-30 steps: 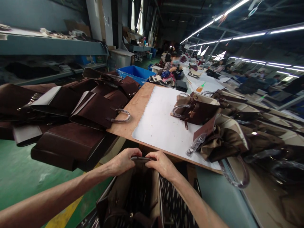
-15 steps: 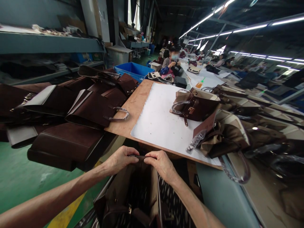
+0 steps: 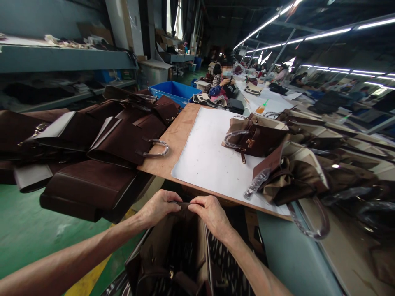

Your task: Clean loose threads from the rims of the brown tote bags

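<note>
here, at the far left, a long grey-blue shelf [image 3: 68, 61] carries pale scraps, and below and in front of it lies a heap of dark brown leather-look bags [image 3: 123, 142], one with a plastic-wrapped loop handle [image 3: 160, 154] that reaches over a tan wooden board [image 3: 179, 131]. a bright blue plastic bin [image 3: 165, 91] stands behind the heap. under it all spreads a green floor [image 3: 18, 222] with a yellow stripe [image 3: 89, 275].

near the bottom centre, the left hand [image 3: 162, 207] pinches the far upper edge of an open dark brown bag with a tan lining [image 3: 168, 246], thumb and fingers closed narrowly on it. the bag sits directly below the hands, its mouth facing up, in front of the board. the right hand [image 3: 210, 211] pinches the same edge just beside the left, its grip equally narrow.

beyond them, a white paper sheet [image 3: 206, 152] covers most of the board. on its right side stands a small dark brown handbag with a gold-toned clasp [image 3: 265, 142]; nearer, a slumped brown bag with cream lining [image 3: 286, 185] overhangs the edge, next to a crowded row of similar bags [image 3: 348, 172].
</note>
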